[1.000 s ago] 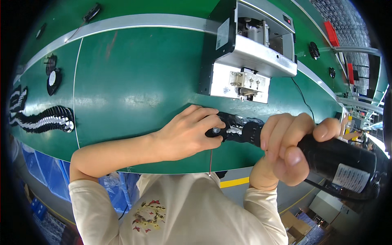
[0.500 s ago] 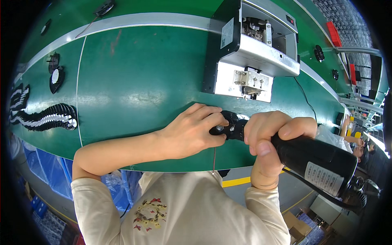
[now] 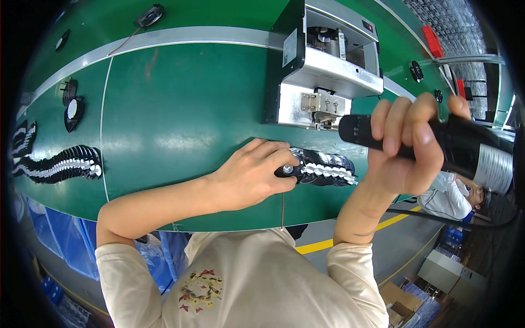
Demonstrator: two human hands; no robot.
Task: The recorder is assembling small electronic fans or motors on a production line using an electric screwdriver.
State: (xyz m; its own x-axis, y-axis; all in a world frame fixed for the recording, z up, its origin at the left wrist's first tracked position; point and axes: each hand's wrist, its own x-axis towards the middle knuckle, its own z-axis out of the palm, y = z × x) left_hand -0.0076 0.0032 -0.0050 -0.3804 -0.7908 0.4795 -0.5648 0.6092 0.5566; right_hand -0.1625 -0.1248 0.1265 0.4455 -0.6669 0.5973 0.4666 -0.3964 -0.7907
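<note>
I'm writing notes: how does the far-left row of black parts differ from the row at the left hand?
The far-left row bends in a curve; the near row runs almost straight. The left hand touches the near row's left end; no hand touches the far-left row. Both show overlapping black parts with pale pieces.

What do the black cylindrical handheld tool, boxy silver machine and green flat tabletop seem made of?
Black cylindrical handheld tool: probably plastic, satin, with soft highlights. Boxy silver machine: likely metal, bare front reflecting brightly. Green flat tabletop: possibly laminate or rubber, lightly glossy, showing blurred glare.
</note>
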